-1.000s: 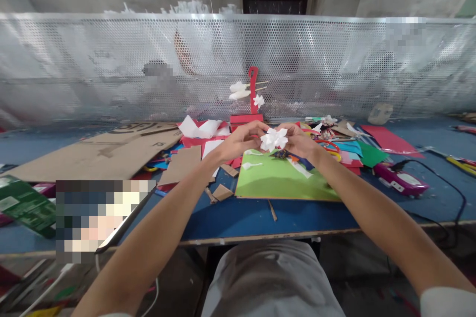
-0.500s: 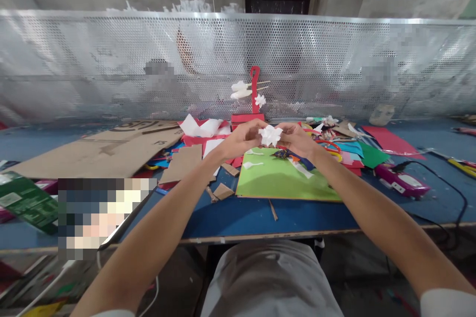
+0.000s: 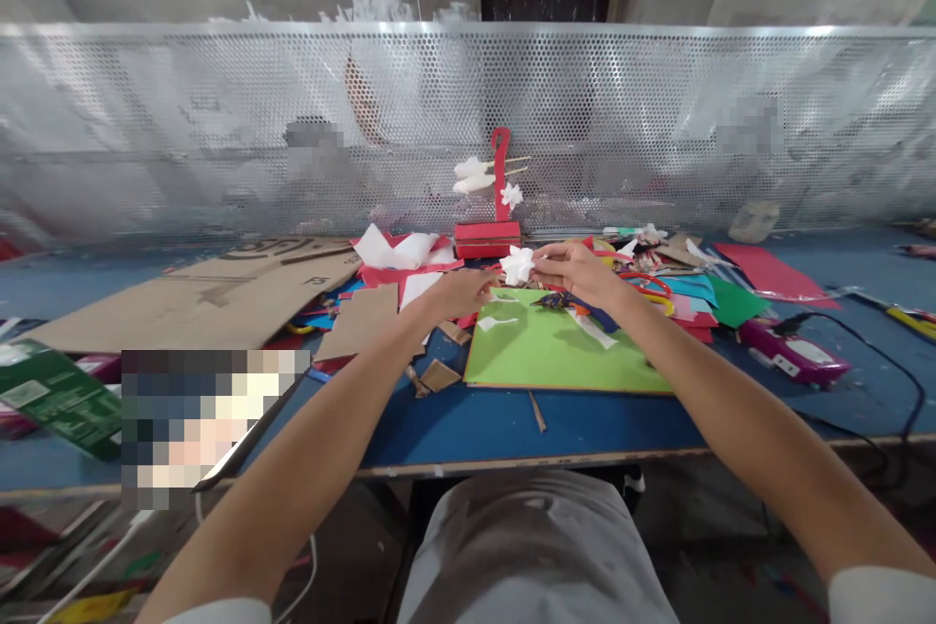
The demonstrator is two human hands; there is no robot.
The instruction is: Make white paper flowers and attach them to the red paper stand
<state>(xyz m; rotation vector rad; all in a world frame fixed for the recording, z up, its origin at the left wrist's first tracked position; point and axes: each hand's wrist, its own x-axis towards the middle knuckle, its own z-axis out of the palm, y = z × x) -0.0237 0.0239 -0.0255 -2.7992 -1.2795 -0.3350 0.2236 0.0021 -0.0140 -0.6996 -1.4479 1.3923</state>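
A white paper flower (image 3: 518, 265) with pointed petals is pinched at its right side by my right hand (image 3: 576, 271). Just left of it and slightly lower is my left hand (image 3: 462, 294), apart from the flower, its fingers curled together; whether anything is in them I cannot make out. Behind the hands stands a red paper post (image 3: 501, 156) with a hooked top, on a red box base (image 3: 487, 240). Two white buds (image 3: 474, 183) on thin sticks and a small white flower (image 3: 512, 196) are on the post. Below my hands lies a green sheet (image 3: 556, 351) with white paper scraps.
Cardboard (image 3: 197, 297) covers the left of the blue table (image 3: 439, 439). To the right are a red sheet (image 3: 775, 273), a purple device (image 3: 794, 356) with a black cord and a yellow-handled tool (image 3: 911, 324). A perforated metal screen (image 3: 621, 136) closes off the back.
My left hand has let go of the flower and moved down and left. The flower has shifted slightly left in my right hand, and the red base shows more fully.
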